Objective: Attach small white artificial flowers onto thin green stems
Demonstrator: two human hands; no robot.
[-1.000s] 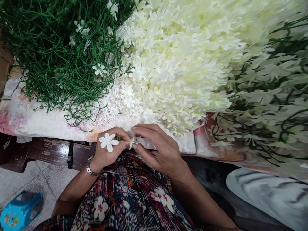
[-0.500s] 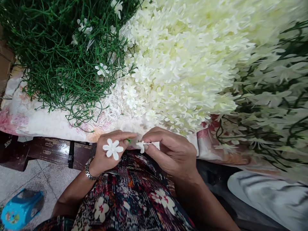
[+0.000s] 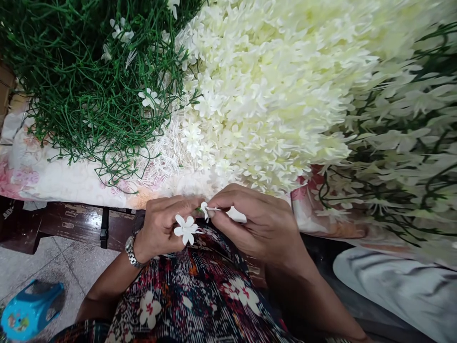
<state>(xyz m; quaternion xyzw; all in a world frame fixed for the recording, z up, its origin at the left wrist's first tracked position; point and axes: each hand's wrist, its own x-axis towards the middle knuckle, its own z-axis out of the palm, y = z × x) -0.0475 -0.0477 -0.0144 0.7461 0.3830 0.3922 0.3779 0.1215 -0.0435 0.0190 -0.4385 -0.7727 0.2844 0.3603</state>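
Note:
Near the table's front edge, my left hand is closed on a green stem, whose tip shows at its fingertips. A white flower faces up beside the fingers of that hand. My right hand pinches a small white flower by its thin white stalk, against the green tip. Beyond the hands lie a pile of green stems at the left and a large heap of white and pale yellow flowers in the middle.
Assembled flowers on green stems lie at the right. Thin white stalks are strewn over the floral cloth. A blue stool stands on the floor, lower left. Pale grey fabric shows at the lower right.
My right hand has moved left with the small flower, which now meets the green tip. The larger white flower by my left hand has shifted right and slightly down.

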